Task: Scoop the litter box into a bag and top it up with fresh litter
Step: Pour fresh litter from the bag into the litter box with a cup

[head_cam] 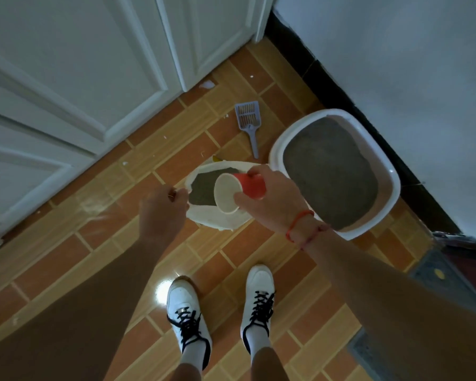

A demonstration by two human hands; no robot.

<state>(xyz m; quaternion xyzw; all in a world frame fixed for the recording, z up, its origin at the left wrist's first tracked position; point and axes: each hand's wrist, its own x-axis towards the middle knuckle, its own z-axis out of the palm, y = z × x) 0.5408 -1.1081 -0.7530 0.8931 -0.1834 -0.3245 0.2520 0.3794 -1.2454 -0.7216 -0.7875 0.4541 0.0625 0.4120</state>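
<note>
Right hand [270,199] grips a red paper cup [254,185] directly over the open litter bag [212,220], whose rim the left hand [160,210] pinches; the litter box [278,152] lies rightward, nearest the right hand.

One cup [254,185], one scoop [248,116], one bag [212,219]

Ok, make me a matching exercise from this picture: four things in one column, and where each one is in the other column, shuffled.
Things:
1. red cup
2. litter scoop
3. litter box
4. litter bag

Places:
A. lying on the tile floor, untouched
B. held at its rim by the left hand
C. beside the dark baseboard
D. in the right hand, tilted over the bag's opening

Pairs: 1-D, 2-A, 3-C, 4-B
</note>
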